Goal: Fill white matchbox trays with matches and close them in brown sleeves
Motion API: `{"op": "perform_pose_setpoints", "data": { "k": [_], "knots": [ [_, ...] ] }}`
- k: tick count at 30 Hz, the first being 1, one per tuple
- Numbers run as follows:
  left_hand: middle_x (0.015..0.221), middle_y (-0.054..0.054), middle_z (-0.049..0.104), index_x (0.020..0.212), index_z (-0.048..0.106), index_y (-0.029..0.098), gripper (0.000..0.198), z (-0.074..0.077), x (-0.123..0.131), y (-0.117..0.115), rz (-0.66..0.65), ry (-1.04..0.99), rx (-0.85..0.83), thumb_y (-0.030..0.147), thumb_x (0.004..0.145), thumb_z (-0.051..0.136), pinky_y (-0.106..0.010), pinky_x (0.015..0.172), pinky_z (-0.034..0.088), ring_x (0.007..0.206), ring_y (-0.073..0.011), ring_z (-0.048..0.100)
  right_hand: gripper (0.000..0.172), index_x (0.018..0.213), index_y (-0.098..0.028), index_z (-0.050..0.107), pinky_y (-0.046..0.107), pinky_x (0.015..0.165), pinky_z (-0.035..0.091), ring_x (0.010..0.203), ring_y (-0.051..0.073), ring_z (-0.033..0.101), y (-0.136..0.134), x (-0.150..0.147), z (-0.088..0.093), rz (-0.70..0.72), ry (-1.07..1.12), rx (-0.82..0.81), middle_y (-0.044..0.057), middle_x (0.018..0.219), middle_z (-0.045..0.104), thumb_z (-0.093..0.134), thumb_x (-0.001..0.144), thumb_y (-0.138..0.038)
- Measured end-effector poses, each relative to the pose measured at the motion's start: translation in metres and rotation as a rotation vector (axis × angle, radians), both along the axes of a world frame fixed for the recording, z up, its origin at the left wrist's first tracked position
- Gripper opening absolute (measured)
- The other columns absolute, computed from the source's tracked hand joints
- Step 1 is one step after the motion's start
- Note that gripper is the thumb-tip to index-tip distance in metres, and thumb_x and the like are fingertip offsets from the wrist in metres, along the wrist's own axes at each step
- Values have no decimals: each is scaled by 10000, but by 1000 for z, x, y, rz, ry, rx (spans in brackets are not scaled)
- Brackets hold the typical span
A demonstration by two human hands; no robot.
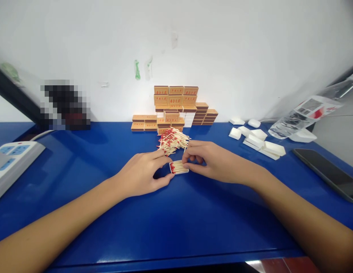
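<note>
A small white matchbox tray [184,173] lies on the blue table, filled with red-headed matches [178,167] whose heads point left. The thumb and fingers of my left hand [146,170] grip the tray's left end. At its right end, my right hand [204,159] is closed in a pinch over the match ends; what its fingertips hold, if anything, is hidden. Just behind the tray rises a loose pile of matches [173,141], close to the fingers of both hands.
Stacked matchboxes [176,100] stand against the wall behind the pile. White empty trays [254,140] lie to the right, near a tilted plastic bottle [304,113] and a phone [327,172]. A power strip [19,159] is at the left on the blue table [165,227].
</note>
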State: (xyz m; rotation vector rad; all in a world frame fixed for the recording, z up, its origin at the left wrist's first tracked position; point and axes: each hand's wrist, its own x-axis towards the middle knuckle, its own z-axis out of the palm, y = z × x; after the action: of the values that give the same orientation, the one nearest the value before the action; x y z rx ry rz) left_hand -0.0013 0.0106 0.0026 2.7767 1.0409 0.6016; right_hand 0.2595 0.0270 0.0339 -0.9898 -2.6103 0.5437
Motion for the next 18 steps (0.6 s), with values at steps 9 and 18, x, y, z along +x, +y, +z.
{"op": "perform_pose_setpoints", "data": {
  "k": [9, 18],
  "knots": [
    [984, -26, 717, 1144, 737, 179, 252, 0, 1, 0, 1, -5, -3, 354, 982, 655, -301, 645, 512, 741, -154, 671, 101, 956, -191, 731, 278, 709, 432, 768, 140, 574, -7, -5, -4, 27, 41, 6, 21, 897, 621, 637, 994, -179],
    [1009, -32, 723, 1195, 728, 189, 283, 0, 1, -1, 1, 14, 4, 367, 989, 653, -302, 670, 530, 772, -161, 694, 150, 856, -195, 765, 313, 622, 381, 630, 141, 514, 35, 23, -17, -369, 131, 139, 6, 723, 621, 677, 928, -293]
  ]
}}
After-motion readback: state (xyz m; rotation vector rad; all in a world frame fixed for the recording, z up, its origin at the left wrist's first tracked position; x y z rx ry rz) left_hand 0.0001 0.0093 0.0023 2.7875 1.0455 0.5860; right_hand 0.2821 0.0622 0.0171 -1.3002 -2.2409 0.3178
